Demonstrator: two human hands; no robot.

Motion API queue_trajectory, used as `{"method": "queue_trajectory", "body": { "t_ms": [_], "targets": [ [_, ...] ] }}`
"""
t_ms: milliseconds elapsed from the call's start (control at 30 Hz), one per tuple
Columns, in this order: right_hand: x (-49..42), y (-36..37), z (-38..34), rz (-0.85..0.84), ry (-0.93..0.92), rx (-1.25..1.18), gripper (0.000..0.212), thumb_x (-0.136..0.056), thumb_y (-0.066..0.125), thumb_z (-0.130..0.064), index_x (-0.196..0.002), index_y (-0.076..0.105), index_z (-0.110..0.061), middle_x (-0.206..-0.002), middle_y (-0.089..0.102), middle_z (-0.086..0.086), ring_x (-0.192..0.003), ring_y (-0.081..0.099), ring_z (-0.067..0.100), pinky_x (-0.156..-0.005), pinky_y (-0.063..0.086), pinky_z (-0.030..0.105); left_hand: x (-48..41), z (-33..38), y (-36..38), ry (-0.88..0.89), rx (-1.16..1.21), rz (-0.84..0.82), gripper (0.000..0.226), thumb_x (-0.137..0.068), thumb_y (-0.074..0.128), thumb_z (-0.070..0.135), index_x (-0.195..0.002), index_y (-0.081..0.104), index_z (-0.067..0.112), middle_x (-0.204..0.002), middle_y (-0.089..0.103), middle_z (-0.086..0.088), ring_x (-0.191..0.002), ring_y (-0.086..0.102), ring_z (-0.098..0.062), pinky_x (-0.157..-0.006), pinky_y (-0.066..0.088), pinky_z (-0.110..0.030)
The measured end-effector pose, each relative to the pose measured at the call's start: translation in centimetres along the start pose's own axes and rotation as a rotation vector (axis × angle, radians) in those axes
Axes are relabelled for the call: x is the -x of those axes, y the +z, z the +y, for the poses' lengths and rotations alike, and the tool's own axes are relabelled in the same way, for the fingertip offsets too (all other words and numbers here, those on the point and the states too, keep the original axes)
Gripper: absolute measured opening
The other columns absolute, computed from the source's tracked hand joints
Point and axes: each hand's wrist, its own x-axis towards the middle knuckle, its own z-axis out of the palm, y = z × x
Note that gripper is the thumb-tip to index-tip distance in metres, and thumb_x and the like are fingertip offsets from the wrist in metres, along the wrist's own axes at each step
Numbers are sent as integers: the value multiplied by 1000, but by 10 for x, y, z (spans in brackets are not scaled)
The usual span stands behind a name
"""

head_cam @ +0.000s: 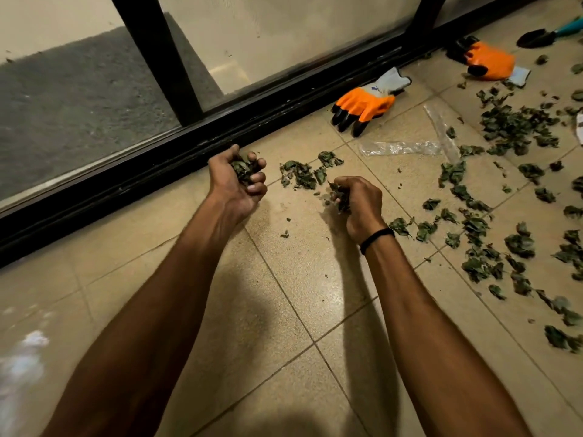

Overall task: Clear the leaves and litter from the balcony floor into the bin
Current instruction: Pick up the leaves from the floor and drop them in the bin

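Two handfuls are gathered, likely for one trip: the left hand curls palm-up round a clump beside the door track, the right hand clenches a wad above the floor. Most leaves and a clear wrapper lie toward the floor's right edge; no bin shows.
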Motion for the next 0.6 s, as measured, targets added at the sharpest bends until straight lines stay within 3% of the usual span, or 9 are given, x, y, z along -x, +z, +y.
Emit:
{"method": "queue_trajectory", "body": {
  "t_ms": [67, 167, 267, 333, 400, 500, 600],
  "targets": [
    [4, 7, 0, -23, 49, -46, 10, -91, 61, -10, -91, 69, -5, -74, 66, 6, -58, 58, 12, -55, 53, 26, 4, 2, -14, 15, 18, 42, 47, -103, 39, 53, -78, 53, 16, -71, 58, -2, -51, 36, -8, -35, 25, -19],
    [5, 16, 3, -8, 104, -101, 22, -92, 68, -27, -81, 63, -9, -63, 62, 4, -48, 52, 11, -45, 45, 23, 10, 3, -34, 93, -17, 158, 42, -104, 44, 50, -87, 57, 14, -71, 57, -1, -49, 40, -5, -36, 30, -17],
    [0, 20, 12, 56, -7, 38, 33, -92, 66, -41, -74, 57, -15, -60, 59, 3, -48, 52, 14, -44, 42, 26, 10, 0, -60, 328, -440, 356, 34, -106, 44, 39, -102, 64, 12, -77, 58, -1, -52, 46, -8, -42, 34, -24],
    [-3, 18, 17, 141, -184, 303, 37, -92, 63, -48, -75, 61, -15, -67, 63, 1, -62, 61, 21, -57, 48, 31, 8, -4, -77, 558, -836, 442, 35, -106, 41, 41, -106, 65, 15, -86, 64, -3, -66, 56, -15, -52, 45, -29],
    [-1, 16, 18, 204, -329, 541, 35, -94, 60, -45, -84, 66, -12, -75, 63, -2, -73, 59, 18, -64, 40, 26, 10, -7, -84, 699, -1135, 537, 39, -106, 38, 44, -106, 64, 15, -93, 67, -3, -80, 60, -17, -65, 49, -32],
    [4, 15, 22, 227, -450, 763, 32, -95, 61, -42, -97, 66, -10, -87, 66, 1, -80, 56, 15, -66, 32, 21, 12, -13, -85, 714, -1356, 639, 42, -106, 37, 49, -107, 59, 13, -96, 62, -4, -83, 57, -17, -67, 39, -30],
    [2, 14, 40, 174, -475, 916, 32, -95, 62, -38, -110, 57, -10, -106, 62, 12, -94, 56, 24, -73, 35, 25, 9, -27, -87, 691, -1487, 629, 42, -102, 43, 53, -117, 51, 14, -110, 54, -9, -93, 53, -21, -72, 45, -34]
  ]
}}
